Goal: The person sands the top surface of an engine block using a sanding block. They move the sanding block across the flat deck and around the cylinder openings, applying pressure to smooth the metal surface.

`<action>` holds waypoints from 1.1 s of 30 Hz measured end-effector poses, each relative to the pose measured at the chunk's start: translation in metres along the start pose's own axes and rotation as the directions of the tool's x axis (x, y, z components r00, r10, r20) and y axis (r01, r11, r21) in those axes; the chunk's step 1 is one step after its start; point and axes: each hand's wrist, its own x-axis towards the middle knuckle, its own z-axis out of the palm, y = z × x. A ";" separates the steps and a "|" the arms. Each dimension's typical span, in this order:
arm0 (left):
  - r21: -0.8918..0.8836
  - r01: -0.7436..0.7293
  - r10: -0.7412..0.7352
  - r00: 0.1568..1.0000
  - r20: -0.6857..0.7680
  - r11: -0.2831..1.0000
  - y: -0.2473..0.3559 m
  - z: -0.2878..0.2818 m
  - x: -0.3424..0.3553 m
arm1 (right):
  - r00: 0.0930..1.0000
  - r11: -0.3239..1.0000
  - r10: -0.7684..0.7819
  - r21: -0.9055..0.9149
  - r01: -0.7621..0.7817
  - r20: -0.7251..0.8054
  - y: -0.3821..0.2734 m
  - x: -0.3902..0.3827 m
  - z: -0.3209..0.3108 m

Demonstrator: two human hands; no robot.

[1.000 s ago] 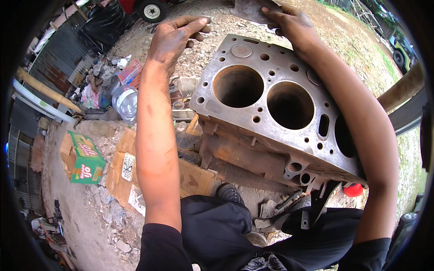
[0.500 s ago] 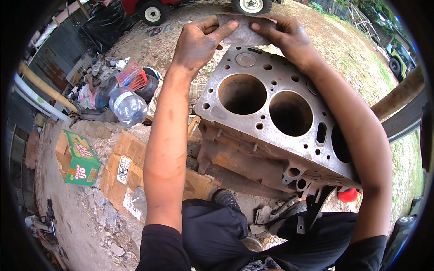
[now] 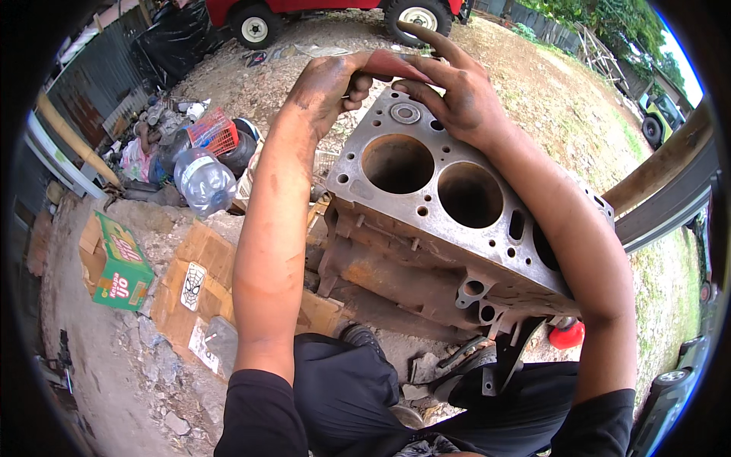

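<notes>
Above the far end of the engine block [image 3: 449, 164] I hold a reddish-brown piece of sandpaper [image 3: 402, 67], bent or folded over, between both hands. My left hand [image 3: 326, 90] is closed on its left end, fingers curled under. My right hand [image 3: 466, 95] has the right end between thumb and fingers, with one finger raised away. The block's flat grey top face has large round cylinder bores [image 3: 397, 164] and smaller holes. My right forearm covers part of the top face and a bore at the right.
Flattened cardboard [image 3: 175, 301] and a green box [image 3: 118, 263] lie on the ground to the left. Beyond are a clear plastic bottle [image 3: 204, 181] and a red crate [image 3: 213, 131]. A red container [image 3: 567, 333] sits by the block's near right. A red vehicle [image 3: 327, 4] stands far off.
The sandpaper has gone from spread out, grey side showing, to bent over with its reddish side visible. My right hand has turned and lifted a finger. My left fingers have curled under.
</notes>
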 end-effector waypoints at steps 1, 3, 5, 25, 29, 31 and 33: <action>-0.005 0.016 -0.016 1.000 -0.013 1.000 -0.004 0.002 0.003 | 0.999 0.998 0.036 0.041 -0.038 0.040 0.006 -0.004 0.001; -0.003 0.046 -0.047 0.997 -0.053 0.999 -0.010 -0.001 0.011 | 0.989 0.985 0.096 0.131 -0.111 0.115 0.016 -0.006 0.006; 0.188 0.081 -0.050 0.985 -0.168 0.979 -0.016 0.001 0.015 | 0.977 0.978 0.147 0.126 -0.167 0.153 0.017 -0.005 0.001; 0.149 0.109 -0.094 0.990 -0.103 0.983 -0.038 0.005 0.029 | 0.776 0.994 0.104 -0.039 -0.101 0.622 -0.042 -0.014 -0.064; 0.185 0.092 -0.069 0.990 -0.126 0.978 -0.034 0.001 0.029 | 0.765 0.997 0.076 -0.045 -0.062 0.639 -0.038 -0.013 -0.067; 0.157 0.093 -0.075 0.990 -0.120 0.983 -0.034 0.005 0.035 | 0.725 0.988 0.151 -0.094 -0.118 0.672 -0.036 -0.001 -0.050; 0.137 0.116 -0.103 0.989 -0.102 0.984 -0.032 0.008 0.037 | 0.759 0.998 0.056 -0.068 -0.015 0.648 -0.032 0.004 -0.049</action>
